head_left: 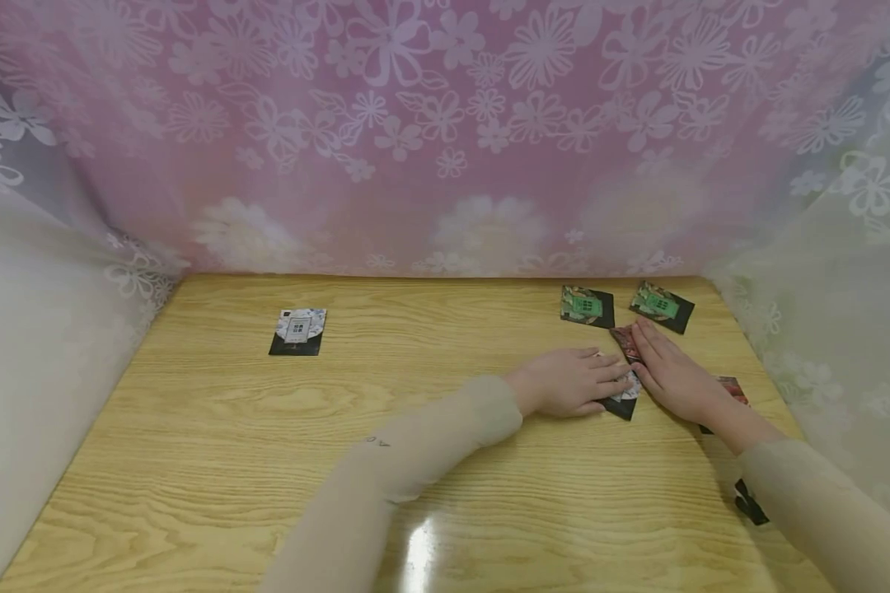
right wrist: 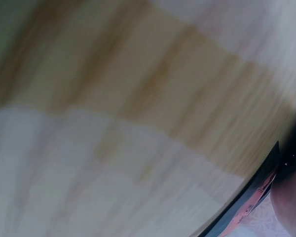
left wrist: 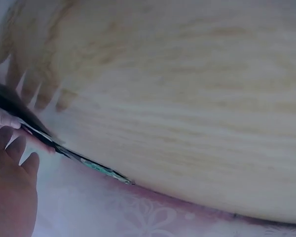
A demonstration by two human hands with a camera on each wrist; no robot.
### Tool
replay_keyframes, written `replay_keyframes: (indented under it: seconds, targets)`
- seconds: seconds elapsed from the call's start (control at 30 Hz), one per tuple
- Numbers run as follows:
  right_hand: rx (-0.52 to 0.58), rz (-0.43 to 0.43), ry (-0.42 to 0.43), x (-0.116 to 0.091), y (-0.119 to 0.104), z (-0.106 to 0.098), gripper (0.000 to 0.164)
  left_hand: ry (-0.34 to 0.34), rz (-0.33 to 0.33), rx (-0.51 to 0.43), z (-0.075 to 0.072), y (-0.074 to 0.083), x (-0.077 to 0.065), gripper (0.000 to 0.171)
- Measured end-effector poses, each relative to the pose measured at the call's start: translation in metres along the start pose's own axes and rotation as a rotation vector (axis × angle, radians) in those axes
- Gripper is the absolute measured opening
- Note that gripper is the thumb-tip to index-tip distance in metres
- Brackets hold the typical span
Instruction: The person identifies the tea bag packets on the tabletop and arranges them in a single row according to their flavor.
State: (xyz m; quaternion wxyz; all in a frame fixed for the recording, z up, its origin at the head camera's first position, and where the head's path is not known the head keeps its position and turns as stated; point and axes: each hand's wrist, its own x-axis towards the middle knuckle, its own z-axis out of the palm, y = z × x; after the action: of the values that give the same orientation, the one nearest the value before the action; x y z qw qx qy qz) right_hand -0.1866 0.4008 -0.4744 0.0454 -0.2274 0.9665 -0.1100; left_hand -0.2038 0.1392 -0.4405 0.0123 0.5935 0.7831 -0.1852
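My left hand (head_left: pixel 564 381) lies with straight, slightly spread fingers over a small flat white-and-black packet (head_left: pixel 625 405), covering its upper left part. Right beside it, my right hand (head_left: pixel 675 375) rests its extended fingers on a dark red packet (head_left: pixel 626 343), which shows only in part. The two hands nearly meet, fingertips close together. In the left wrist view, the left hand (left wrist: pixel 12 187) is at the lower left, near packets seen edge-on. A bit of the right hand (right wrist: pixel 291 202) shows at the right wrist view's edge, beside a pinkish-red packet (right wrist: pixel 249 205).
Two green-and-black packets (head_left: pixel 587 306) lie behind the hands. Another white-and-black packet (head_left: pixel 297 332) lies at the table's left. Partly hidden by the right arm are a red packet (head_left: pixel 734 389) and a black one (head_left: pixel 751 504). Flowered cloth (head_left: pixel 445 165) hangs around the wooden table (head_left: pixel 215 461).
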Motion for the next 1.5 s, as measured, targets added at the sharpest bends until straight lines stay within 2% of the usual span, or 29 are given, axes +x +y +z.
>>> replay_keyframes:
  seconds: [0.17, 0.57, 0.8, 1.1, 1.3, 1.5]
  targets:
    - [-0.006, 0.013, -0.01, 0.0, 0.0, 0.0, 0.071, -0.022, -0.015, -0.002, 0.006, 0.002, 0.0, 0.062]
    - [0.001, 0.015, -0.015, 0.001, -0.001, -0.002, 0.071, -0.006, -0.019, -0.091, 0.017, 0.0, -0.002, 0.065]
    - [0.018, 0.028, -0.042, 0.003, 0.0, -0.002, 0.071, -0.029, -0.028, -0.114, 0.021, -0.001, -0.011, 0.066]
    - [0.001, 0.032, -0.039, 0.004, -0.003, -0.004, 0.071, -0.017, -0.071, -0.14, 0.033, -0.011, -0.038, 0.066]
    - [0.003, 0.029, -0.033, 0.002, -0.002, -0.003, 0.071, -0.017, -0.106, -0.171, 0.042, -0.023, -0.068, 0.066]
    - [0.001, 0.028, -0.045, 0.002, 0.0, -0.001, 0.071, -0.019, -0.181, -0.239, 0.058, -0.036, -0.103, 0.066]
